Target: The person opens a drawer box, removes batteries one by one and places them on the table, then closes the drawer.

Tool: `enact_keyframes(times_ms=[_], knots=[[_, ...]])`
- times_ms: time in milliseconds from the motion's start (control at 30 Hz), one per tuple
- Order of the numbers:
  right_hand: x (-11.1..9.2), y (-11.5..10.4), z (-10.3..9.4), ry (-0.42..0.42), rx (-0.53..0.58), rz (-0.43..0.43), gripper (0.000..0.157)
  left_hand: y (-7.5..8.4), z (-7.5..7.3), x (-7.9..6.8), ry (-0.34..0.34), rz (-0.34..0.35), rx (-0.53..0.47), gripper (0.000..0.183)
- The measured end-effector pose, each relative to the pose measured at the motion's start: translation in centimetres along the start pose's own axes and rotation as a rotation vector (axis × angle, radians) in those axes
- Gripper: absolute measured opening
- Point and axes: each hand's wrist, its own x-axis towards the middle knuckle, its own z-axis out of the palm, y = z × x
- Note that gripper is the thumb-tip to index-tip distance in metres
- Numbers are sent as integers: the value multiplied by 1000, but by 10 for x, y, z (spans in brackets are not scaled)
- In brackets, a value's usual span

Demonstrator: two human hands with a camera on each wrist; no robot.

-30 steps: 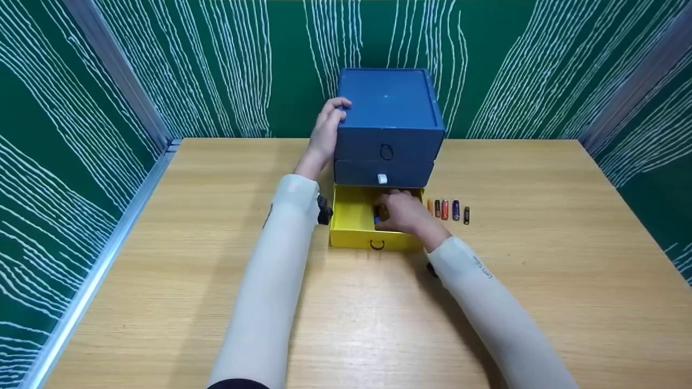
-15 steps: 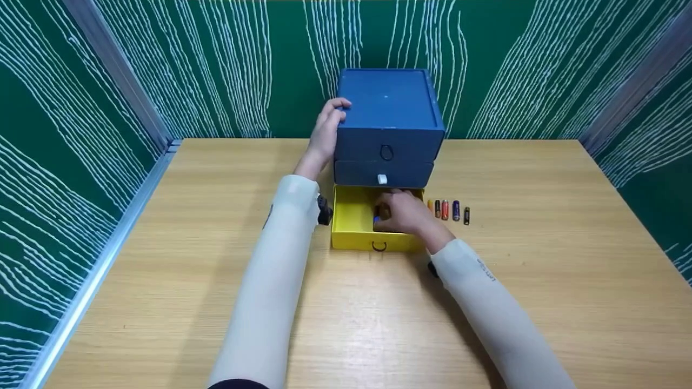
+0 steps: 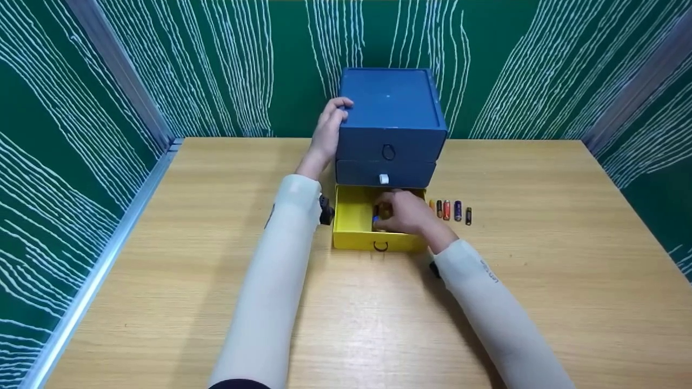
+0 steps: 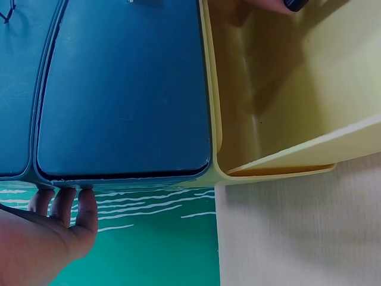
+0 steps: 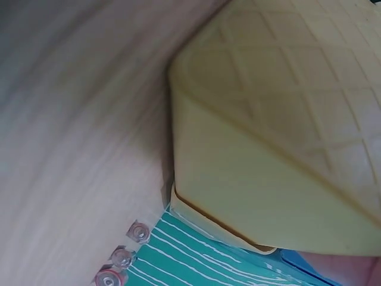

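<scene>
My left hand (image 3: 327, 132) rests against the left side of a blue drawer cabinet (image 3: 389, 100), its fingertips over the top edge. In the left wrist view, the bent fingers (image 4: 62, 208) touch the cabinet's side. The yellow bottom drawer (image 3: 354, 208) is pulled out. My right hand (image 3: 405, 213) reaches into that drawer's right part, fingers and thumb pinching a small dark and blue battery (image 3: 376, 219), mostly hidden. Its black end (image 4: 294, 3) shows at a fingertip in the left wrist view. The right wrist view mainly shows the drawer's ridged yellow underside (image 5: 286, 77).
Several batteries (image 3: 446, 210) stand in a row on the wooden table (image 3: 189, 243), right of the drawer. Two blue drawers above are pushed in; the lower has a white knob (image 3: 384, 179). Green walls (image 3: 297, 70) with white lines stand close behind the cabinet.
The right wrist has shifted slightly rightward and toward the front, with the fingers still inside the yellow drawer. The left hand keeps its place on the cabinet.
</scene>
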Motion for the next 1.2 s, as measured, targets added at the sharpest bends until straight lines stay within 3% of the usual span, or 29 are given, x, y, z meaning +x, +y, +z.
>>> enact_keyframes(times_ms=[333, 567, 733, 967, 1200], knots=[[-5, -2, -3, 21, 1, -14, 39, -1, 2, -1, 2, 6, 1, 26], [-10, 0, -5, 50, 36, 4, 37, 13, 3, -10, -9, -7, 0, 28], [-14, 1, -7, 67, 59, 23, 36, 1, 3, -1, -3, -5, 3, 26], [-19, -1, -12, 58, 134, 53, 40, 1, 1, -2, -2, -3, -7, 26], [-24, -6, -20, 94, 133, 45, 46, 2, -1, -2, -3, -5, -17, 26]])
